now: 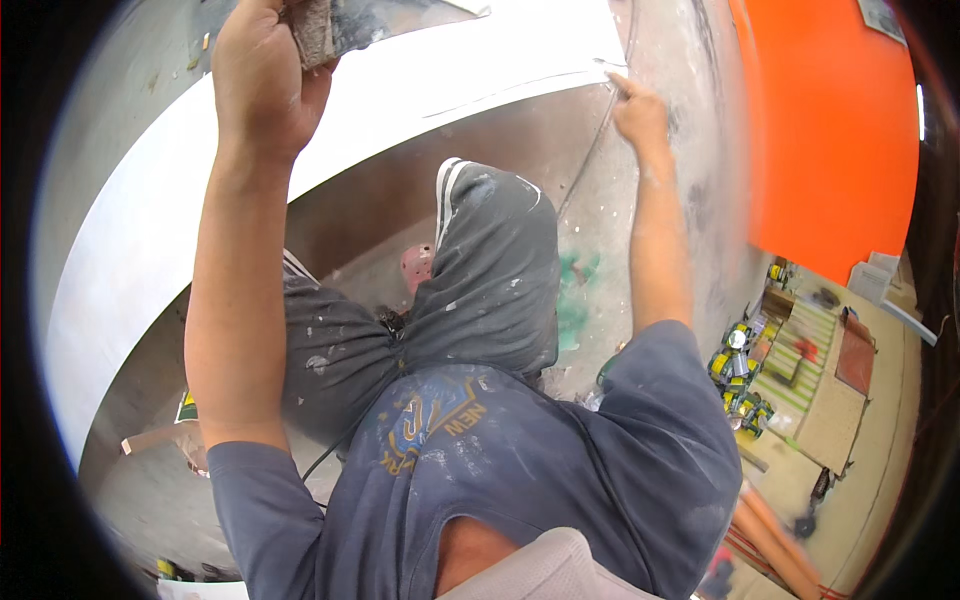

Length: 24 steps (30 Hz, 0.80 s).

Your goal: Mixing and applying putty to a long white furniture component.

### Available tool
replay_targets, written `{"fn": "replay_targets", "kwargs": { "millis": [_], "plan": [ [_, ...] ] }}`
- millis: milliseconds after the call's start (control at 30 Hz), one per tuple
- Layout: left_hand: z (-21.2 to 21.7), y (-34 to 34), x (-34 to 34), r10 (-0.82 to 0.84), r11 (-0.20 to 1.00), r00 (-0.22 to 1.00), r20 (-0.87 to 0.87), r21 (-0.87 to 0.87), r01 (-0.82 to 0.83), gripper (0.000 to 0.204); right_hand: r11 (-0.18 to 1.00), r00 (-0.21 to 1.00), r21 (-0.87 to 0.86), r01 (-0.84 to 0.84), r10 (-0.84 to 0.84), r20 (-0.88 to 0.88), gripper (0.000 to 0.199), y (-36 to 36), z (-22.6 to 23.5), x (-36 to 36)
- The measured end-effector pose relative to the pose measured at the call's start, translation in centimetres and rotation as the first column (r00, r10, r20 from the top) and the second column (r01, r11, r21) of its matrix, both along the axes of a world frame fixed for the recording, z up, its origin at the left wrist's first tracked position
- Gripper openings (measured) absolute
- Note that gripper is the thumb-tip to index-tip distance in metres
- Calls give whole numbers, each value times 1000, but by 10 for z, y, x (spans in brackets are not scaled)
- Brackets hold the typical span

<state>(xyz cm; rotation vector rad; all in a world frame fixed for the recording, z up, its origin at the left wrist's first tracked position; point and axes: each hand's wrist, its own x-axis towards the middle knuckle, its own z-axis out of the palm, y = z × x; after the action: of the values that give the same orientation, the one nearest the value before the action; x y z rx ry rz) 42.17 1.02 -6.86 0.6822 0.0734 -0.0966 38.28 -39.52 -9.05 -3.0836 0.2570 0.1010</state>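
Observation:
A long white curved panel [170,190] stretches in front of me, from the lower left up to the top. My left hand [262,85] is raised at the upper left and closed round a dusty grey block [312,32]. Part of the block is cut off by the top of the picture. Against it lies a grey, smeared flat piece [375,25], whose kind I cannot make out. At the panel's right end, my right hand [640,112] reaches out with the index finger stretched to the edge. Its other fingers are loosely curled, and I see nothing held in them.
A large orange panel [830,130] stands at the right. Below it are several small tins [737,365] and a brown board [855,355]. Orange tubes [775,545] lie at the lower right. A thin cord [588,155] runs over the stained floor [690,200] near my knee.

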Motion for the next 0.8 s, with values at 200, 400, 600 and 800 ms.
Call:
{"fn": "replay_targets", "kwargs": {
  "millis": [200, 400, 600, 800],
  "plan": [
    [1, -18, 3, 25, 992, 994, -104, 127, -11, 20, 971, 941, -39, -235, 237, 240, 41, -53, 17, 85],
    [-5, 4, 0, 68, 990, 996, -53, 124, -61, 23, 927, 926, -35, -374, 376, 44, 31, -71, -3, 141],
    [-1, 2, 0, 23, 992, 998, -63, 122, -15, 24, 957, 953, -15, -290, 288, -92, 45, -70, 16, 64],
    [-7, -3, 2, -61, 995, 998, -33, 79, 63, 23, 982, 972, 112, -153, 170, -161, 39, -61, 24, 15]
  ]
}}
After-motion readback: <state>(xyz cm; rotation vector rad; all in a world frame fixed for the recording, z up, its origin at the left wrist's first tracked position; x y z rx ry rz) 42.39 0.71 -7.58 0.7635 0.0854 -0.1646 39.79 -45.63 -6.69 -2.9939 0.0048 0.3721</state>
